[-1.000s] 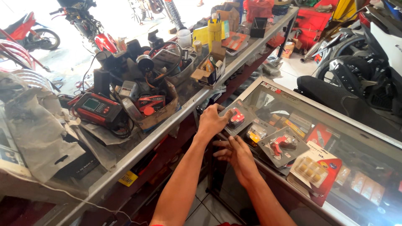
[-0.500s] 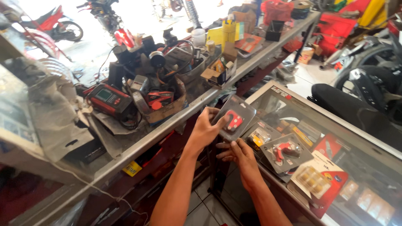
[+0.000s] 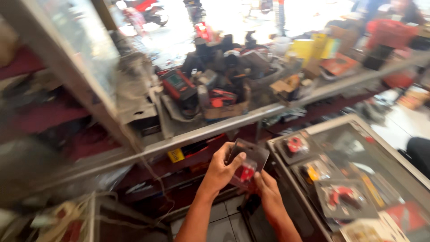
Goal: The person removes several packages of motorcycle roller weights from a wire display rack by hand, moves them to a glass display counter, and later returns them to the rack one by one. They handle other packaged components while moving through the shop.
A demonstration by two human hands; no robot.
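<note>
Both of my hands hold a clear plastic blister pack (image 3: 249, 162) with a small red part inside. My left hand (image 3: 221, 168) grips its left edge, thumb over the front. My right hand (image 3: 268, 190) supports it from below on the right. The pack is lifted in front of the corner of a glass display counter (image 3: 358, 134), between that counter and a cluttered glass counter (image 3: 188, 134). The picture is blurred by motion.
Several similar blister packs (image 3: 340, 197) with red and yellow parts lie on the glass counter at the right. Tools, a red meter (image 3: 178, 84) and cardboard boxes (image 3: 286, 85) crowd the long counter behind. Yellow containers (image 3: 309, 47) stand further back. Tiled floor (image 3: 224, 224) shows below my arms.
My hands have drawn the blister pack off the right counter towards me. The view has swung to the left, so the long counter now fills the middle.
</note>
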